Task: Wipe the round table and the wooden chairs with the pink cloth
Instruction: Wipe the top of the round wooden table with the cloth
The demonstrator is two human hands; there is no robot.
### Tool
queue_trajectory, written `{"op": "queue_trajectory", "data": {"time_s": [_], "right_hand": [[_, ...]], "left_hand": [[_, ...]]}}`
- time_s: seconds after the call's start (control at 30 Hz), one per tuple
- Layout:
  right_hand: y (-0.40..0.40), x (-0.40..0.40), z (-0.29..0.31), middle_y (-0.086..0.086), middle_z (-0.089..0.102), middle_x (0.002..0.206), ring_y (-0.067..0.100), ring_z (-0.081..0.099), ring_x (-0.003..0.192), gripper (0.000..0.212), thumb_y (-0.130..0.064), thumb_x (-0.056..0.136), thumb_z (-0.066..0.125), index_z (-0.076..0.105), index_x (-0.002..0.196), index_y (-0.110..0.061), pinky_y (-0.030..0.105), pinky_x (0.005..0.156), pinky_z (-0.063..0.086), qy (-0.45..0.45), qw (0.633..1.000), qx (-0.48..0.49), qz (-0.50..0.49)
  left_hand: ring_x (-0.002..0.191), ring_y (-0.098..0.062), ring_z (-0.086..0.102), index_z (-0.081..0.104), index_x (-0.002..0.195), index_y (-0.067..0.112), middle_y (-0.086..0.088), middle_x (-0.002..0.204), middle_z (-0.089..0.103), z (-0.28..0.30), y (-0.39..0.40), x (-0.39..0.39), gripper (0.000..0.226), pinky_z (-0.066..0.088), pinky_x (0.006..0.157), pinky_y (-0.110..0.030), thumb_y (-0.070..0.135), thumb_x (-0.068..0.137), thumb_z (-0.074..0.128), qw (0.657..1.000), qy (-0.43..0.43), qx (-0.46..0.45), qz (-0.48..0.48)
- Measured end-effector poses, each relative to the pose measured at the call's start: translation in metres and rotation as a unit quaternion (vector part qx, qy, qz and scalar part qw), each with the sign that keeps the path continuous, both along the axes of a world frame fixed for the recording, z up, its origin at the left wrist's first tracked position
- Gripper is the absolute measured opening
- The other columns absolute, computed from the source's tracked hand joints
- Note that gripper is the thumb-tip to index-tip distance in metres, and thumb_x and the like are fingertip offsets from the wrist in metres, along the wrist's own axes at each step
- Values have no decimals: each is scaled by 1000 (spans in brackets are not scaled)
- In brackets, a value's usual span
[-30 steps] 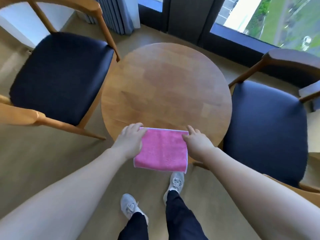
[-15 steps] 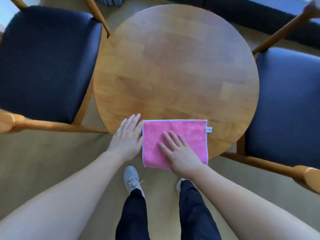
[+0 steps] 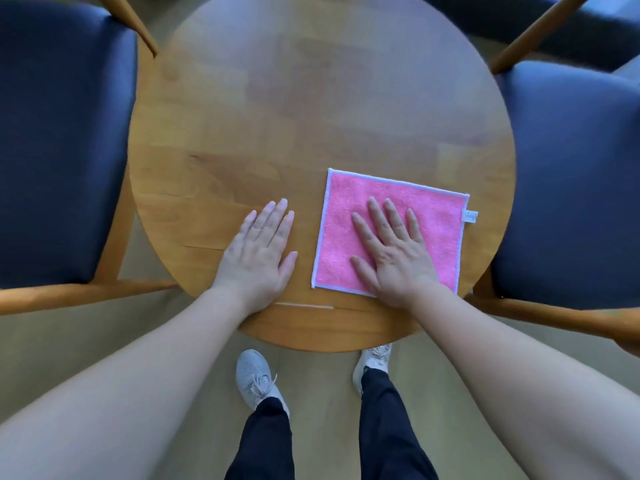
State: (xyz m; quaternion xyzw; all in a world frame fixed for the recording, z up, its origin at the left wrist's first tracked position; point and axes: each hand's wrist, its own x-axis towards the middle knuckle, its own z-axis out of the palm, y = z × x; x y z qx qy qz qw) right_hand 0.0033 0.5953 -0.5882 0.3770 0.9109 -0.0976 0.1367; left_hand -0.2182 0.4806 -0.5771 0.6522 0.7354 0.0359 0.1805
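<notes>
One pink cloth (image 3: 394, 233) lies flat on the round counter (image 3: 311, 116), near-right part. Right hand (image 3: 393, 258) palm-down on it, fingers straight, spread. Left hand (image 3: 258, 252) flat on bare wood beside it, fingers straight, together. Two chairs: left chair (image 3: 59, 150), right chair (image 3: 571, 185).

The pink cloth (image 3: 391, 233) lies flat near the tabletop's (image 3: 311, 116) near right edge, the right hand (image 3: 391, 251) pressing on it with straight, spread fingers. Just beside it, the left hand (image 3: 258, 256) rests flat on bare wood. Dark-cushioned wooden chairs (image 3: 62, 150) flank both sides.
</notes>
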Motion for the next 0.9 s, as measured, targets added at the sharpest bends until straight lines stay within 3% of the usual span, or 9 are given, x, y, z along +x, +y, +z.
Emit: {"op": "queue_trajectory", "data": {"time_s": [0.3,0.47,0.9], "right_hand": [[115,-12,-5,1,-1,161,22,-5,147,70,-61,90,16,3,152,-30,46,118,-6,8,999,35,-25],[155,-30,-7,2,-1,161,23,-4,147,69,-60,91,16,6,152,-30,47,118,-4,19,998,49,-23],[145,-37,-11,3,-2,161,25,-6,147,69,-61,92,14,4,152,-30,46,118,-7,26,997,41,-52]], "left_hand": [[147,-18,1,12,151,10,-5,160,4,-17,104,-18,65,-1,119,-38,38,95,26,995,72,13,61],[147,-18,1,13,152,11,-4,160,5,-20,140,-28,65,1,119,-40,40,93,22,993,85,17,83],[147,-18,3,16,151,12,-4,160,8,-19,140,-28,66,0,119,-38,39,91,22,993,82,21,80]]}}
